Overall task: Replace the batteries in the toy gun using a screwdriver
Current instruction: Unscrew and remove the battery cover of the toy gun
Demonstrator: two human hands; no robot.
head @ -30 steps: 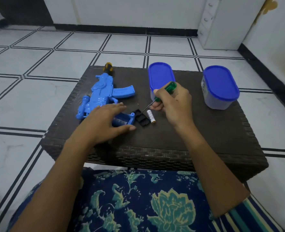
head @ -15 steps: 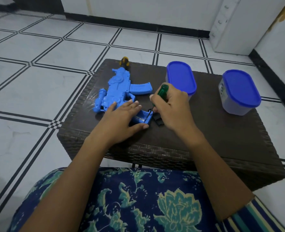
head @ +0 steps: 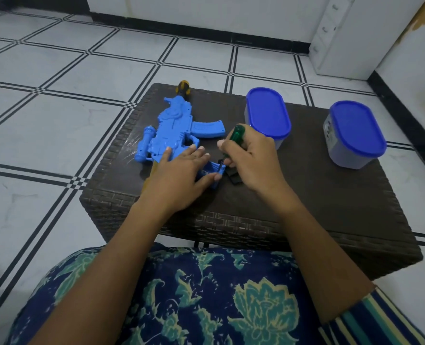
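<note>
A blue toy gun [head: 175, 129] lies on the dark woven table [head: 306, 190], its muzzle pointing away from me. My left hand [head: 181, 175] rests flat on the gun's near end, fingers straight, thumb beside the open battery compartment [head: 215, 170]. My right hand [head: 249, 160] grips a green-handled screwdriver [head: 236, 134], whose tip points down into that compartment. A black cover piece [head: 232, 176] lies partly hidden under my right hand. No battery is visible.
Two grey tubs with blue lids stand on the table, one behind my right hand [head: 267, 117] and one at the far right [head: 356, 133]. A yellow-and-black tool handle [head: 183, 87] sticks out at the table's far edge. Tiled floor surrounds the table.
My right hand has moved left with the screwdriver, bringing its tip down into the battery compartment. The battery seen lying by the cover earlier is now out of sight. The camera has shifted.
</note>
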